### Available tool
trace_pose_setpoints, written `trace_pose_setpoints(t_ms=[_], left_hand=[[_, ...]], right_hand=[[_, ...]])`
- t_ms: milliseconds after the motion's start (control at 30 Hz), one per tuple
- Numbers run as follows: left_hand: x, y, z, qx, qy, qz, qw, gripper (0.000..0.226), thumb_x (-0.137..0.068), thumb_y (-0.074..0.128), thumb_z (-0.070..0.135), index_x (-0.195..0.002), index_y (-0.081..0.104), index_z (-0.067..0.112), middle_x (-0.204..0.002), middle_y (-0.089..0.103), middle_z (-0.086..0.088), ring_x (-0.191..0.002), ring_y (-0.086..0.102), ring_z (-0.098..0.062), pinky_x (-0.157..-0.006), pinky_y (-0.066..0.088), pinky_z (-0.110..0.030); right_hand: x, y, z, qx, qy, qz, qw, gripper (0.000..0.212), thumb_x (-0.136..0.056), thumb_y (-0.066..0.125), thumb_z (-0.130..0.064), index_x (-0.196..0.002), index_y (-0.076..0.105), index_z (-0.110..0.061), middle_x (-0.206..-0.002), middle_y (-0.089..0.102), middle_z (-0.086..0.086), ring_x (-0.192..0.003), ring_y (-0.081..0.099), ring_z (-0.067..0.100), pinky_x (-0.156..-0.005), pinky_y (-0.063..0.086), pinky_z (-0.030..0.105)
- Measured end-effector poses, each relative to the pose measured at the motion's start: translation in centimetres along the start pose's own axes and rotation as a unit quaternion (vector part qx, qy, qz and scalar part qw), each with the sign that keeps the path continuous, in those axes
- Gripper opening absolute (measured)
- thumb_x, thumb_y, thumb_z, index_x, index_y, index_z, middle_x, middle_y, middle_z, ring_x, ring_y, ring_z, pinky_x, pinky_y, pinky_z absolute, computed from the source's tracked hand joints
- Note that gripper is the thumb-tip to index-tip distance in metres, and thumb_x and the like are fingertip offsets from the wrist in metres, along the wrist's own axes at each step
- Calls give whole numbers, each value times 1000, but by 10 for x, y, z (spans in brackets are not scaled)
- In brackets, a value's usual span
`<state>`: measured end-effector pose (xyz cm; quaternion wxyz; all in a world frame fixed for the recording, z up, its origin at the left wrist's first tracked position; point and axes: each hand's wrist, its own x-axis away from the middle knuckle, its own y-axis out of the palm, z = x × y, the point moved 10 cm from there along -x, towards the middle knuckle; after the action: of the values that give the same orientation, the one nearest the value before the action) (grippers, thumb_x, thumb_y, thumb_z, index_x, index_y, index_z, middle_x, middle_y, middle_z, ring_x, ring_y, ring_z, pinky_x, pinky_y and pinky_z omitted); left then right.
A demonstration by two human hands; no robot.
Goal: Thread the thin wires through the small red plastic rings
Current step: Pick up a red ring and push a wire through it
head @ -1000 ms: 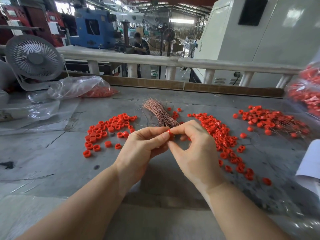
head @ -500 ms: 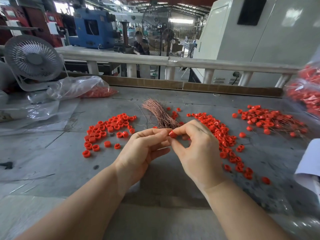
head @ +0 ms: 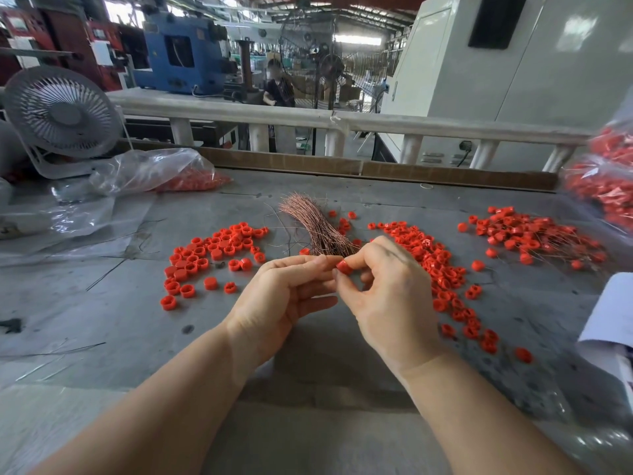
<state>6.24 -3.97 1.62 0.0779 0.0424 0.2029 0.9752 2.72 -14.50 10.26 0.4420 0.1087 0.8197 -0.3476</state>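
Observation:
My right hand (head: 387, 293) pinches a small red plastic ring (head: 344, 267) between thumb and forefinger above the grey table. My left hand (head: 284, 296) meets it from the left, fingertips pinched at the ring; any wire between them is too thin to see. Just behind both hands lies a bundle of thin copper wires (head: 315, 224). Loose red rings lie in a pile on the left (head: 212, 255) and a longer strip on the right (head: 442, 272). Further right, rings with wires through them (head: 527, 231) form a heap.
A white fan (head: 61, 114) stands at the back left beside clear plastic bags (head: 150, 173) holding red parts. Another bag of red parts (head: 606, 180) hangs at the right edge. White paper (head: 613, 323) lies at the right. A white rail (head: 308, 120) borders the table's far side.
The ring has turned slightly in my right fingertips and my left fingertips have closed in at it. Both hands stay in nearly the same place.

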Motion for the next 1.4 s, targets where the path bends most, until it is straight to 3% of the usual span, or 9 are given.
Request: trace_pose_setpoints(t_ms=[167,400,700,800,967,1100,1267,1400], left_hand=[[1,0,1,-8,6,-3,1000,35,-51,68,30,-80,77,12,-81,71,-8,-74,69,-16,-72,56,-27],[0,-1,4,-28,28,7,999,21,-66,60,20,-77,77,15,-80,72,-6,-74,68,-13,-60,54,-20],[-2,-2,3,-25,39,2,999,20,-57,73,26,-73,68,15,-71,66,-4,-61,60,-8,-55,51,-17],[-2,-2,3,-30,41,-9,999,17,-56,75,29,-67,69,20,-67,63,-2,-58,58,-6,-53,49,-16],[-3,-3,2,-28,40,-12,999,19,-56,75,24,-71,67,14,-69,64,-4,-60,58,-8,-56,49,-17],[-3,-4,7,-23,69,5,997,18,-54,74,18,-71,69,14,-74,69,-4,-68,63,-10,-65,51,-19],[-2,-8,17,6,118,28,993,11,-54,70,11,-63,72,18,-68,68,0,-66,64,-10,-70,54,-21],[-1,-7,21,5,137,32,990,16,-58,68,8,-73,68,12,-70,67,-2,-67,62,-12,-68,54,-22]], right_hand=[[1,0,-2,20,-11,0,1000,10,-70,66,-7,-65,59,-3,-65,54,8,-58,52,25,-56,42,29],[2,3,0,31,-23,-28,999,6,-75,69,-6,-73,64,-4,-74,59,7,-70,56,25,-64,44,30],[3,5,-6,47,-50,-35,997,9,-73,70,-12,-72,61,-10,-70,58,0,-68,54,21,-60,39,28],[3,3,-9,19,-57,-25,998,7,-73,69,-11,-74,62,-10,-70,59,-1,-67,54,19,-59,45,32],[4,0,-4,-33,-29,-4,999,39,-72,74,-8,-94,47,-24,-78,62,-6,-70,56,12,-62,50,36],[5,2,-2,-41,-33,-6,999,35,-73,73,-2,-96,53,-18,-83,62,-3,-76,60,17,-63,52,38],[3,5,8,-64,5,-9,998,39,-69,75,2,-100,59,-16,-91,62,-5,-82,58,12,-69,46,20],[2,-2,17,-73,39,25,996,37,-70,69,3,-100,59,-16,-92,57,-5,-81,53,10,-73,38,11]])
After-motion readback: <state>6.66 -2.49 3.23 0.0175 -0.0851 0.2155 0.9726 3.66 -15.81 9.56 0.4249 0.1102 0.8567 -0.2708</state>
